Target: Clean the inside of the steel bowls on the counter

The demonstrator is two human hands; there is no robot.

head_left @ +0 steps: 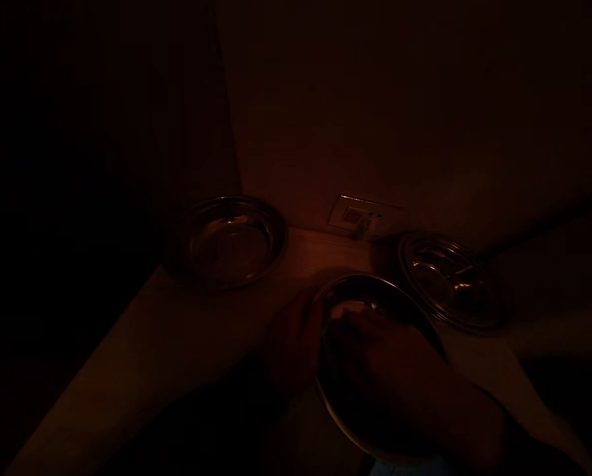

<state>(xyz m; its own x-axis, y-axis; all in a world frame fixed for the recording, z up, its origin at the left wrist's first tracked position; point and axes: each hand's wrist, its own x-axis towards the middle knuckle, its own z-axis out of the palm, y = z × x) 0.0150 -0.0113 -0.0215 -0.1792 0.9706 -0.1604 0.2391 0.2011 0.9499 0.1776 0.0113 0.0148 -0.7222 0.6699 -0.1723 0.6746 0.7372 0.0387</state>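
Between left hand [292,344] and right hand [399,377], shiny round steel plate [370,285]

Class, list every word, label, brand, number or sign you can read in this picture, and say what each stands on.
No text can be read here; the picture is very dark.
wall switch plate: small marks, too dim to read.
left plate, middle plate, right plate: no stamp or label shows.

Left hand [293,344], right hand [385,360]: both bare. Right forearm [467,416] uncovered as far as seen. Too dim for sleeve detail.
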